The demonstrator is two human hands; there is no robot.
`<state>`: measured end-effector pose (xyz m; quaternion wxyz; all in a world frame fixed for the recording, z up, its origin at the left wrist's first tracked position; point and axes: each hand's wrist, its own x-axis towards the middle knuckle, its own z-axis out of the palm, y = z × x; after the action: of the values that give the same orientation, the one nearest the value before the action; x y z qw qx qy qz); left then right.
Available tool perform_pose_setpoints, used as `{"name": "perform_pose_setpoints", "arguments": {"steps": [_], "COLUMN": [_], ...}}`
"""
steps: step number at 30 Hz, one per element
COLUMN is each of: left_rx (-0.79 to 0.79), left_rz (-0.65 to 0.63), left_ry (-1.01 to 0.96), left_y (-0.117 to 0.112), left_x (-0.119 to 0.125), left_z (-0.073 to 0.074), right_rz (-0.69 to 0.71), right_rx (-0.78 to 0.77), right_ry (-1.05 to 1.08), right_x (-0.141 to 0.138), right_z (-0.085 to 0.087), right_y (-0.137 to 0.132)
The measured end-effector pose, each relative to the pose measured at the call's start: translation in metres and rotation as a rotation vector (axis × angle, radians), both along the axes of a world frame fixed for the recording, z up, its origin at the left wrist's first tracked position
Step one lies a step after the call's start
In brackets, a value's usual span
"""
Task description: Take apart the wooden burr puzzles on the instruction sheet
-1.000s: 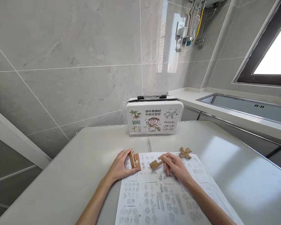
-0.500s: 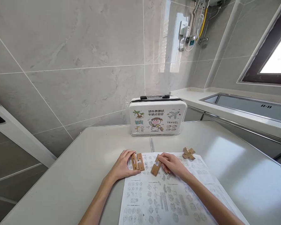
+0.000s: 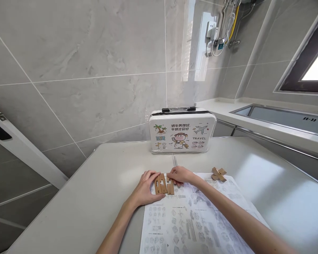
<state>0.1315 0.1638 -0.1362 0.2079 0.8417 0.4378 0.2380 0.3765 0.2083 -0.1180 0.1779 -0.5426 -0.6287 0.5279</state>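
Three notched wooden puzzle bars [image 3: 164, 184] lie side by side on a printed instruction sheet [image 3: 198, 218]. My left hand [image 3: 146, 188] curls round the left side of the bars and holds them. My right hand [image 3: 180, 175] pinches the rightmost bar against the other two. A small assembled wooden cross piece [image 3: 218, 174] lies on the sheet's far right corner, away from both hands.
A white cartoon-printed case [image 3: 182, 133] with a black handle stands against the tiled wall at the back of the grey table [image 3: 95, 183]. To the right, a counter holds a steel sink [image 3: 283, 118]. A seam runs down the table's middle.
My right hand has carried its wooden bar leftward and set it against the two bars under my left hand. The camera view has shifted slightly left.
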Motion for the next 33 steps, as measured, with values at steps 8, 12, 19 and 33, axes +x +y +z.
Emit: {"name": "perform_pose_setpoints", "arguments": {"steps": [8, 12, 19, 33], "left_rx": [0.011, 0.021, 0.066, 0.088], "left_rz": [-0.025, -0.025, -0.051, 0.035], "left_ry": [-0.004, -0.008, 0.011, 0.000], "left_y": [-0.002, -0.004, -0.007, -0.006], "left_x": [0.000, 0.006, 0.015, 0.016], "left_z": [0.004, 0.003, 0.001, -0.002], "right_rz": [-0.031, -0.062, -0.084, -0.829], "right_rx": [0.052, 0.066, 0.111, 0.506], "right_ry": [-0.143, -0.136, 0.000, 0.361], "right_x": [-0.015, -0.015, -0.014, 0.118], "right_z": [-0.002, -0.003, -0.002, -0.034], "right_y": [0.009, 0.004, -0.018, -0.094]}}
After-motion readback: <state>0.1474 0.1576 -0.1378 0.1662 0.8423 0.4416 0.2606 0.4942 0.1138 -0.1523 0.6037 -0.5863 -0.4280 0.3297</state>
